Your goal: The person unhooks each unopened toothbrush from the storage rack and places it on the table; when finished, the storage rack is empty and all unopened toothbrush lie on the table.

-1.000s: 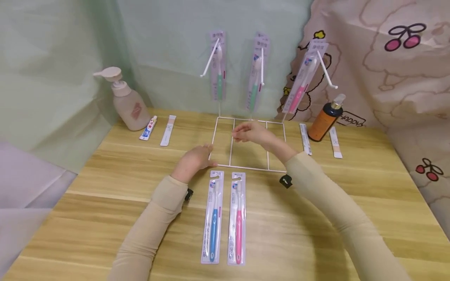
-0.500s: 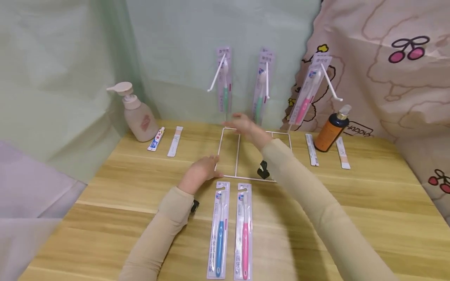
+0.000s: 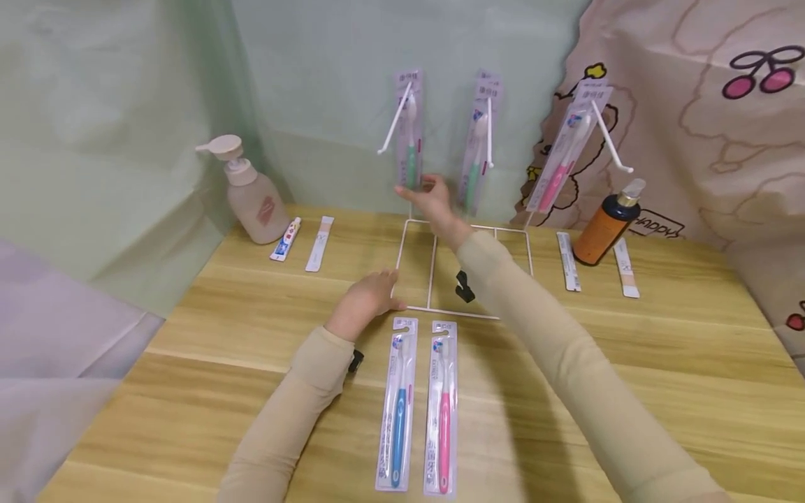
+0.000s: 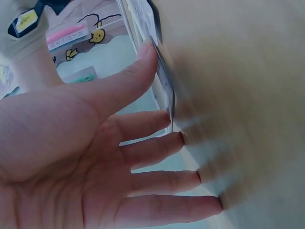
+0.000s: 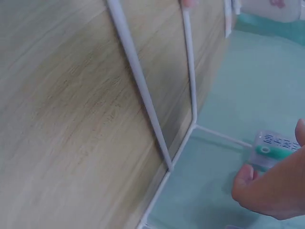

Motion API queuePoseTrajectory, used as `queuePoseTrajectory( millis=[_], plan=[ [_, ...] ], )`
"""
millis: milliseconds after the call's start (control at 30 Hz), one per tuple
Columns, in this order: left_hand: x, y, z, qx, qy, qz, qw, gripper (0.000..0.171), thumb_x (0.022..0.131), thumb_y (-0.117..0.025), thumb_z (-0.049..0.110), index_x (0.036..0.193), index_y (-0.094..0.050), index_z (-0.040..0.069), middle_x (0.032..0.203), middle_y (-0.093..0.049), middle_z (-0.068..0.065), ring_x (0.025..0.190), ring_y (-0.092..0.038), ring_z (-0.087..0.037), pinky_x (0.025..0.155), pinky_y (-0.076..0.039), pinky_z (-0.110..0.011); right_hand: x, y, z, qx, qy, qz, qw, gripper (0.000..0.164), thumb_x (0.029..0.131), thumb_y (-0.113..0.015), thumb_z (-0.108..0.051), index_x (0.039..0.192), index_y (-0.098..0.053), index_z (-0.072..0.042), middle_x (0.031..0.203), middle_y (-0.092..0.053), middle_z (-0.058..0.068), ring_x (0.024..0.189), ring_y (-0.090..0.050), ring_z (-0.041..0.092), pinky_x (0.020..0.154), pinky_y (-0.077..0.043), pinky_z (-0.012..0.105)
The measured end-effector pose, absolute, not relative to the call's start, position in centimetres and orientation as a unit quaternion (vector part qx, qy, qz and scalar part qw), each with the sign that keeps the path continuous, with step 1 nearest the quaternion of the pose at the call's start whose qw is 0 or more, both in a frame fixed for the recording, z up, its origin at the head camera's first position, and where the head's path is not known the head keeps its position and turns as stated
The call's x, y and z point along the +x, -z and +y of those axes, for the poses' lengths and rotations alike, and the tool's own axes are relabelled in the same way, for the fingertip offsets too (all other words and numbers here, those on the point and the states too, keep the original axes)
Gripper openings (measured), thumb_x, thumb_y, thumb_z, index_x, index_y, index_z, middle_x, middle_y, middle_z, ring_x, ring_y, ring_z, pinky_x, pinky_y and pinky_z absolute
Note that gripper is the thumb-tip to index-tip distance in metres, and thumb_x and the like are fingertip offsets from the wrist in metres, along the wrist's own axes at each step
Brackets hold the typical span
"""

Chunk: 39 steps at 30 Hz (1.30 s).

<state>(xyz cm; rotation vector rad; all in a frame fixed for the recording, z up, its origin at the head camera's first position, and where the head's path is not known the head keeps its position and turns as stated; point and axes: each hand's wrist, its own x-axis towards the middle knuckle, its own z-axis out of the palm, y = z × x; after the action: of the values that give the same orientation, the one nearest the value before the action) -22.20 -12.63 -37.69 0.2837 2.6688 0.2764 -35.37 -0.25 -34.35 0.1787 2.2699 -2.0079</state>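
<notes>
A white wire rack (image 3: 430, 272) stands on the table, with packaged toothbrushes hanging from its three hooks. My left hand (image 3: 365, 304) rests at the base's front left corner. Its fingers (image 4: 157, 148) lie straight, tips on the wood, with the thumb at the rack's front bar. My right hand (image 3: 435, 202) reaches over the base, thumb and fingers apart, at the lower end of the left green toothbrush pack (image 3: 410, 140). A second green pack (image 3: 476, 147) hangs in the middle, a pink pack (image 3: 562, 157) at the right. Blue (image 3: 399, 426) and pink (image 3: 444, 433) toothbrush packs lie in front.
To the left stand a pump bottle (image 3: 254, 202), a small toothpaste tube (image 3: 286, 239) and a flat sachet (image 3: 320, 244). An orange spray bottle (image 3: 606, 227) stands at the right between two more sachets (image 3: 569, 262). Cloth hangs behind the table.
My right hand has moved from above the rack's base back and up to the left hanging pack. My left hand stays at the rack's corner. The head view has shifted slightly.
</notes>
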Motion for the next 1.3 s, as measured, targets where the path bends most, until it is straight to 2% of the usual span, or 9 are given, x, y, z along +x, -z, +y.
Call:
queuePoseTrajectory(
  millis=[167, 367, 533, 633, 800, 933, 1133, 1300],
  plan=[
    [-22.5, 37.4, -12.2, 0.106, -0.106, 0.965, 0.216, 0.077, 0.088, -0.06, 0.036, 0.147, -0.022, 0.003, 0.152, -0.021, -0.017, 0.138, -0.024, -0.035, 0.114, -0.023, -0.045, -35.9, 33.9, -0.2, 0.07, 0.667, 0.74, 0.046, 0.069, 0.077, -0.076, -0.028, 0.133, -0.042, -0.007, 0.128, -0.05, 0.007, 0.114, -0.05, 0.019, 0.099, -0.043, 0.028],
    [-22.6, 37.0, -11.8, 0.112, -0.098, 0.967, 0.205, 0.076, 0.088, -0.061, 0.035, 0.147, -0.024, 0.002, 0.151, -0.024, -0.018, 0.137, -0.028, -0.034, 0.113, -0.025, -0.043, -36.3, 32.9, -0.8, 0.065, 0.635, 0.769, 0.034, 0.059, 0.083, -0.07, -0.031, 0.13, -0.043, -0.007, 0.128, -0.048, 0.007, 0.11, -0.051, 0.018, 0.094, -0.046, 0.025],
    [-22.7, 36.9, -11.4, 0.101, -0.106, 0.967, 0.208, 0.078, 0.087, -0.063, 0.035, 0.147, -0.025, 0.004, 0.151, -0.024, -0.018, 0.137, -0.027, -0.035, 0.113, -0.025, -0.043, -36.5, 32.6, -1.3, 0.068, 0.605, 0.793, 0.016, 0.057, 0.083, -0.07, -0.033, 0.128, -0.045, -0.008, 0.124, -0.051, 0.006, 0.105, -0.052, 0.017, 0.088, -0.048, 0.023],
    [-22.7, 37.0, -11.3, 0.094, -0.105, 0.968, 0.21, 0.078, 0.086, -0.063, 0.036, 0.147, -0.025, 0.004, 0.152, -0.023, -0.017, 0.137, -0.026, -0.035, 0.113, -0.025, -0.043, -36.6, 32.8, -1.2, 0.072, 0.587, 0.806, 0.004, 0.057, 0.083, -0.07, -0.036, 0.126, -0.046, -0.008, 0.125, -0.048, 0.006, 0.105, -0.05, 0.016, 0.088, -0.047, 0.022],
    [-22.6, 37.1, -11.4, 0.089, -0.108, 0.967, 0.214, 0.079, 0.086, -0.063, 0.035, 0.147, -0.024, 0.004, 0.152, -0.021, -0.017, 0.138, -0.025, -0.035, 0.114, -0.023, -0.042, -36.3, 33.3, -0.5, 0.072, 0.586, 0.807, -0.017, 0.05, 0.085, -0.067, -0.036, 0.121, -0.05, -0.006, 0.12, -0.053, 0.008, 0.102, -0.052, 0.018, 0.089, -0.047, 0.026],
    [-22.3, 37.4, -11.8, 0.085, -0.108, 0.967, 0.213, 0.078, 0.086, -0.063, 0.035, 0.147, -0.025, 0.004, 0.152, -0.022, -0.017, 0.138, -0.026, -0.035, 0.114, -0.023, -0.042, -35.6, 34.1, 0.0, 0.042, 0.601, 0.798, -0.015, 0.042, 0.089, -0.063, -0.031, 0.118, -0.051, -0.003, 0.109, -0.056, 0.008, 0.095, -0.052, 0.017, 0.085, -0.047, 0.027],
    [-22.2, 37.7, -12.4, 0.084, -0.102, 0.967, 0.218, 0.079, 0.087, -0.062, 0.036, 0.148, -0.023, 0.005, 0.152, -0.021, -0.016, 0.138, -0.025, -0.035, 0.114, -0.023, -0.042, -34.1, 35.1, 0.4, -0.034, 0.578, 0.814, -0.045, 0.035, 0.091, -0.061, -0.029, 0.11, -0.054, 0.0, 0.094, -0.057, 0.007, 0.081, -0.051, 0.015, 0.07, -0.047, 0.024],
    [-22.0, 37.6, -12.6, 0.086, -0.11, 0.966, 0.218, 0.078, 0.087, -0.062, 0.035, 0.147, -0.023, 0.005, 0.152, -0.021, -0.016, 0.138, -0.026, -0.034, 0.113, -0.025, -0.043, -33.0, 35.2, 1.3, -0.074, 0.532, 0.841, -0.064, 0.035, 0.09, -0.062, -0.032, 0.107, -0.057, -0.002, 0.096, -0.064, 0.012, 0.082, -0.057, 0.019, 0.069, -0.05, 0.027]
  ],
)
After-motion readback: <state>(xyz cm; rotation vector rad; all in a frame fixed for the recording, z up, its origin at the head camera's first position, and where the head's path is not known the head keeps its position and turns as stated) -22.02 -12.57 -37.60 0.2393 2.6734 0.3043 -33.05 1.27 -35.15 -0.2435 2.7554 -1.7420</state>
